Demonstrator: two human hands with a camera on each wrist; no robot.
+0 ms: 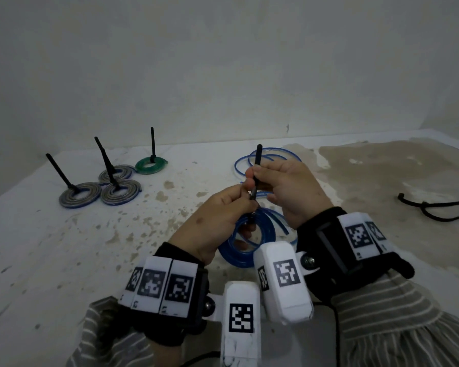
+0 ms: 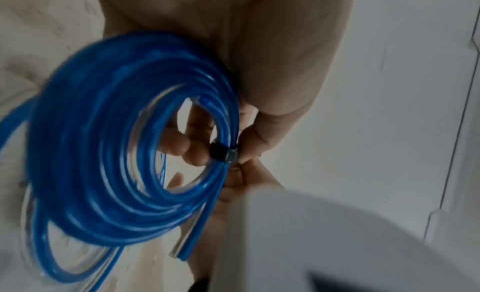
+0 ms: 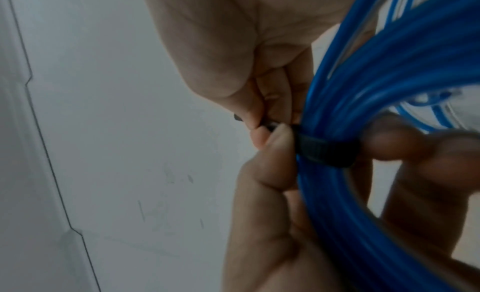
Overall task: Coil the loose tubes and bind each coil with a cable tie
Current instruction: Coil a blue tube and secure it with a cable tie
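A blue tube coil [image 1: 249,241] is held just above the table in front of me. My left hand [image 1: 245,193] grips it, with fingers [image 2: 182,142] through its middle and the thumb [image 3: 272,163] pressing by the tie's head. A black cable tie [image 3: 324,151] wraps the coil's strands [image 2: 116,153], and its head [image 2: 224,153] sits at the coil's outer edge. My right hand [image 1: 255,176] pinches the tie's tail [image 1: 257,160], which sticks straight up above both hands. One loose tube end [image 2: 187,245] hangs off the coil.
Three grey coils [image 1: 80,198] and a green coil [image 1: 151,166], each bound with an upright black tie, lie at the back left. A loose blue tube [image 1: 265,156] lies behind my hands. Spare black ties [image 1: 435,207] lie to the right on a stained patch [image 1: 382,168].
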